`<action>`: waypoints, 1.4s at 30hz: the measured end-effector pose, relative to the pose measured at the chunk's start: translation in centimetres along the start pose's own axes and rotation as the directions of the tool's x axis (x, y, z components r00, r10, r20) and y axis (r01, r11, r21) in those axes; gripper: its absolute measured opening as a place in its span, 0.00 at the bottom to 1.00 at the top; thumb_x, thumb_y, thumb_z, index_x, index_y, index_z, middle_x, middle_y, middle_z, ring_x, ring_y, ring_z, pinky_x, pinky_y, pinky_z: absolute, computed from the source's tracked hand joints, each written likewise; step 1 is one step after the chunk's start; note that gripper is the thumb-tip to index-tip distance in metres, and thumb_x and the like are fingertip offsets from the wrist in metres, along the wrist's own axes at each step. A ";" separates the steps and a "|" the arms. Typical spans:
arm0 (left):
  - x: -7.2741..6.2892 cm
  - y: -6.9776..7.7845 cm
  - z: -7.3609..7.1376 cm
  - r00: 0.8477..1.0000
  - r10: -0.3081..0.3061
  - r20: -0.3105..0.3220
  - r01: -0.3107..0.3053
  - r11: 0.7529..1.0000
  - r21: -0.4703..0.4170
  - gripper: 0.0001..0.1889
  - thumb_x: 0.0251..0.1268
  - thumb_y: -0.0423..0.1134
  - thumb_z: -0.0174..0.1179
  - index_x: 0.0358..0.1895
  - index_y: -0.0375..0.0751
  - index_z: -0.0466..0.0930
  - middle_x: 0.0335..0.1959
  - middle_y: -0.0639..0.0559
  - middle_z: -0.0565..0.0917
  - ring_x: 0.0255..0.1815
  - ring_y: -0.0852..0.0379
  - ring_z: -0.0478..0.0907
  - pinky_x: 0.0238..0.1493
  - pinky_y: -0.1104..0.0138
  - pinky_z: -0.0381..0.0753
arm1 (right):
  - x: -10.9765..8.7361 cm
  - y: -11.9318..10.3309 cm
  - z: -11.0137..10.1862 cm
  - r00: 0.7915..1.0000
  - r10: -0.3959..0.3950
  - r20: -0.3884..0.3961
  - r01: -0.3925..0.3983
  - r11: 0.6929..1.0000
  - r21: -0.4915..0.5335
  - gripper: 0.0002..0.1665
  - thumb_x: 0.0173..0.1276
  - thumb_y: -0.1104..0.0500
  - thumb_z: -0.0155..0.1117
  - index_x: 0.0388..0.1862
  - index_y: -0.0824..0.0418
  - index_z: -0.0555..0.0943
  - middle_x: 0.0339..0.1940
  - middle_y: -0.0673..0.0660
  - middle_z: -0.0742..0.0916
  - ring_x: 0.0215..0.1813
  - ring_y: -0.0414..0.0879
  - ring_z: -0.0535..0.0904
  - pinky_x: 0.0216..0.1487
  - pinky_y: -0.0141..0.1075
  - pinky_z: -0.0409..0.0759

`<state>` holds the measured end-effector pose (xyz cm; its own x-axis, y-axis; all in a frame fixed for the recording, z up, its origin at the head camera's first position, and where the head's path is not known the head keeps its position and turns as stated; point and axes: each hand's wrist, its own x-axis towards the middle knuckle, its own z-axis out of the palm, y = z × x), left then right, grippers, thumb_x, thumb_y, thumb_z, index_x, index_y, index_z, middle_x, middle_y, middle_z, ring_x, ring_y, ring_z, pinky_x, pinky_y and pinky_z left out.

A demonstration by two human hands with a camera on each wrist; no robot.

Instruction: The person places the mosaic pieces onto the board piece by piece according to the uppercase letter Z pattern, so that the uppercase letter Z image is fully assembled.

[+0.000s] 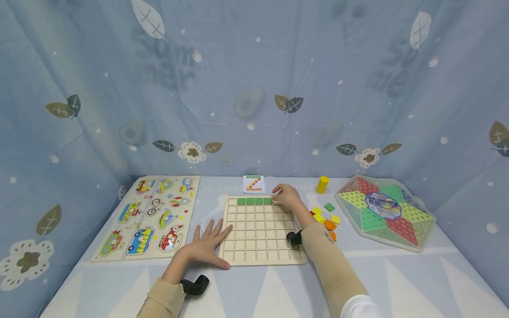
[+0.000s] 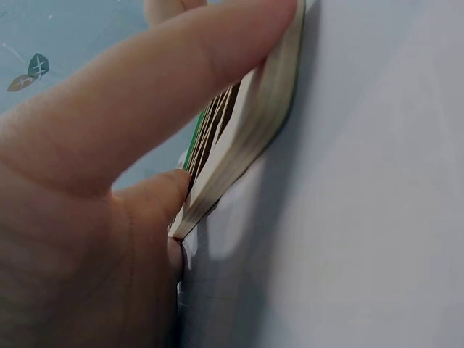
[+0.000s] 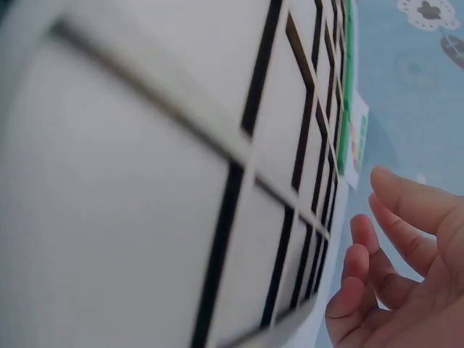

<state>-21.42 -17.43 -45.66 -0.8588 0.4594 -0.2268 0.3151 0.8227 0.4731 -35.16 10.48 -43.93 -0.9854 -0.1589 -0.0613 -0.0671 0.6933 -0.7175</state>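
A wooden grid board [image 1: 256, 243] lies flat on the cloth, with several green square tiles [image 1: 250, 201] side by side along its far row. My left hand [image 1: 204, 248] rests spread at the board's left side; in the left wrist view its thumb [image 2: 210, 58] touches the near edge. Over the far right part of the board is my right hand [image 1: 288, 197], close to the last green tile. Its fingers [image 3: 413, 203] are loosely bent in the right wrist view, and no tile shows between them. Behind the board lies a small pattern card [image 1: 253, 187].
Loose yellow and orange tiles [image 1: 330, 225] and a single green tile [image 1: 329, 207] lie right of the board. A yellow cylinder [image 1: 322, 185] stands behind them. Farther right is a hexagonal peg-board box [image 1: 366, 229]; a vehicle puzzle board [image 1: 190, 221] occupies the left. A blue curtain [image 1: 246, 132] hangs behind.
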 end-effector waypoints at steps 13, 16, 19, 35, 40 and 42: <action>0.1 -0.1 0.1 1.000 0.001 -0.009 -0.001 1.000 0.006 0.58 0.38 0.64 0.68 0.73 0.47 0.47 0.74 0.38 0.37 0.72 0.35 0.27 0.62 0.36 0.22 | -2.0 3.4 -3.9 0.990 0.094 -0.109 -0.100 0.994 -0.047 0.13 0.62 0.61 0.62 0.45 0.63 0.79 0.44 0.63 0.81 0.42 0.54 0.76 0.44 0.43 0.77; 0.1 -0.2 0.1 1.000 0.002 -0.007 -0.002 1.000 0.005 0.58 0.38 0.65 0.67 0.73 0.47 0.47 0.74 0.38 0.37 0.72 0.35 0.27 0.62 0.36 0.21 | -2.5 4.4 -4.6 0.982 0.145 -0.123 -0.152 0.987 -0.054 0.13 0.62 0.62 0.62 0.46 0.63 0.78 0.44 0.63 0.81 0.39 0.53 0.75 0.41 0.40 0.78; 0.2 -0.2 0.1 1.000 0.004 -0.004 -0.004 1.000 0.006 0.58 0.38 0.65 0.67 0.73 0.47 0.47 0.74 0.38 0.37 0.72 0.35 0.27 0.62 0.36 0.21 | -2.9 5.2 -5.3 0.976 0.175 -0.129 -0.184 0.981 -0.065 0.13 0.62 0.62 0.61 0.46 0.63 0.78 0.45 0.64 0.80 0.39 0.54 0.75 0.42 0.40 0.78; -0.1 0.1 -0.1 1.000 0.004 -0.012 -0.004 1.000 0.013 0.58 0.38 0.64 0.68 0.73 0.46 0.47 0.74 0.37 0.38 0.72 0.34 0.28 0.62 0.35 0.23 | -4.6 6.8 -7.4 0.957 0.269 -0.112 -0.277 0.959 -0.066 0.14 0.63 0.71 0.52 0.47 0.66 0.76 0.47 0.65 0.77 0.41 0.55 0.72 0.43 0.40 0.78; 0.0 0.0 -0.1 1.000 -0.003 -0.006 0.003 1.000 0.004 0.58 0.38 0.64 0.68 0.73 0.46 0.47 0.74 0.37 0.38 0.72 0.34 0.28 0.62 0.36 0.22 | -4.3 6.9 -7.2 0.965 0.214 -0.153 -0.240 0.954 -0.179 0.13 0.62 0.71 0.53 0.44 0.66 0.79 0.46 0.66 0.75 0.41 0.56 0.71 0.40 0.39 0.77; 0.0 0.0 0.0 1.000 -0.005 -0.003 0.005 1.000 -0.001 0.58 0.38 0.64 0.68 0.73 0.46 0.47 0.74 0.38 0.38 0.72 0.35 0.27 0.62 0.36 0.21 | -4.2 6.8 -7.2 0.967 0.191 -0.169 -0.223 0.955 -0.197 0.13 0.61 0.72 0.53 0.44 0.65 0.80 0.46 0.67 0.74 0.43 0.57 0.70 0.43 0.41 0.77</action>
<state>-21.46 -17.45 -45.65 -0.8615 0.4546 -0.2264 0.3107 0.8244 0.4732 -32.61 20.89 -43.52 -0.9921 0.0978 -0.0792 0.1251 0.8358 -0.5345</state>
